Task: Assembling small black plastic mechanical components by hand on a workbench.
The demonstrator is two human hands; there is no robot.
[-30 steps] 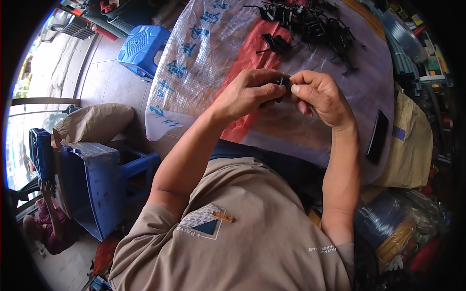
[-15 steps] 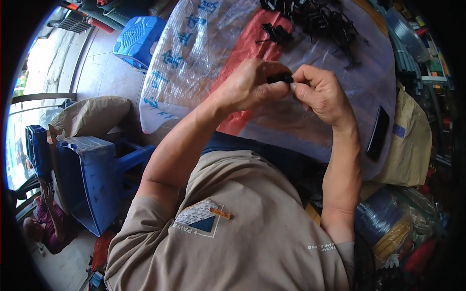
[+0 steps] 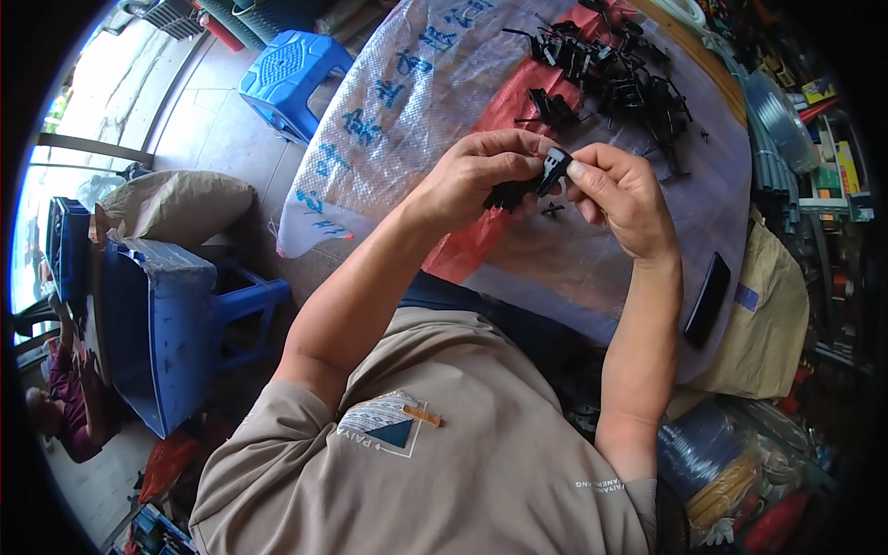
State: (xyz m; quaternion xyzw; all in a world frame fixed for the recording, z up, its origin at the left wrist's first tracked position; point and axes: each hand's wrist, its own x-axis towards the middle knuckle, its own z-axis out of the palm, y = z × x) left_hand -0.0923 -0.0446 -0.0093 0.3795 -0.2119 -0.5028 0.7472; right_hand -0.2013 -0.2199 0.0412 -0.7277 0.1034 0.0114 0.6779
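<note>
Over the table, my left hand [image 3: 472,180] is closed round small black plastic parts. One black part [image 3: 554,170], with pale glints on it, sticks up between its thumb and fingers. More black pieces [image 3: 505,195] hang below that palm. My right hand [image 3: 622,192] pinches at the right end of the same part, thumb against fingertips. Just under the two hands shows a tiny black cross-shaped piece [image 3: 552,209]. Beyond them is a small cluster of black parts [image 3: 555,109], and behind that a larger heap [image 3: 638,79].
A woven plastic sheet [image 3: 324,190] with a red band covers the table. At its right edge lies a dark phone [image 3: 709,301]. To the left are a blue stool [image 3: 294,79], a blue bin [image 3: 176,342], a stuffed sack [image 3: 180,205] and another person [image 3: 74,407].
My hands have turned the black part up, so more of it shows. The small cross-shaped piece now shows beneath them. The whole view has shifted slightly.
</note>
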